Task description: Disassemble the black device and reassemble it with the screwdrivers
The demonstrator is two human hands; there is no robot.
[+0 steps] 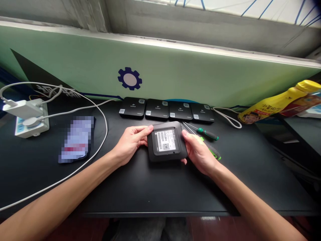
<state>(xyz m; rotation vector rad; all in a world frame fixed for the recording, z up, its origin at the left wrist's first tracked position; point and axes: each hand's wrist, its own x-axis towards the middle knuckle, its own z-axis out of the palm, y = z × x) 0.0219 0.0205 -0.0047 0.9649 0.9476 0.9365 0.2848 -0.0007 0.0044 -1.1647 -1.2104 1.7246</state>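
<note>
A black square box (167,142), its labelled underside facing me, is held above the desk between both hands. My left hand (131,142) grips its left edge, thumb on the upper left corner. On the right edge my right hand (200,150) is closed, thumb on the rim near the upper right corner. Several similar black boxes (132,107) lie in a row behind it, against the partition. Just behind my right hand are a green and black screwdriver (208,133) and a second green-handled tool (214,152), partly covered by that hand.
The black desk (150,194) has its front edge near me. On the left are a phone (77,139), a white power strip (32,120) and a looping white cable (106,124). A yellow bottle (278,102) leans at the right, beside another cable (228,117).
</note>
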